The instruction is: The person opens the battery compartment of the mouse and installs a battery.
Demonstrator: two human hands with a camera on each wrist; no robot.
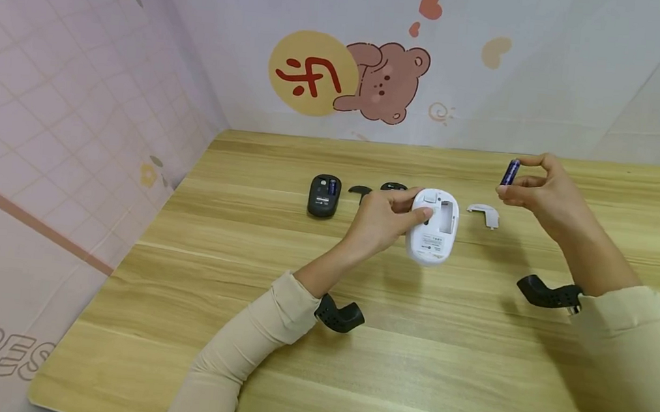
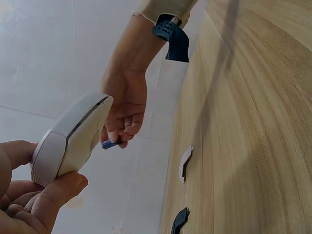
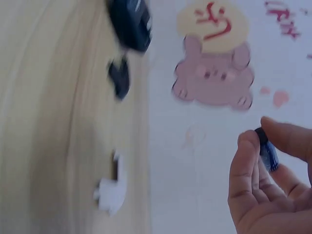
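Note:
My left hand grips a white computer mouse above the table, its underside facing me and the battery slot uncovered. The thumb lies on the underside; in the left wrist view the mouse shows edge-on between thumb and fingers. To the right, my right hand pinches a dark blue battery between thumb and fingers, held apart from the mouse. The battery also shows in the right wrist view. Between the hands, a white battery cover lies on the table.
A black mouse lies upside down at the left with a battery in its slot. Near it is a black cover, partly behind my left hand. Another black object shows behind the hand. The wooden table meets a printed wall.

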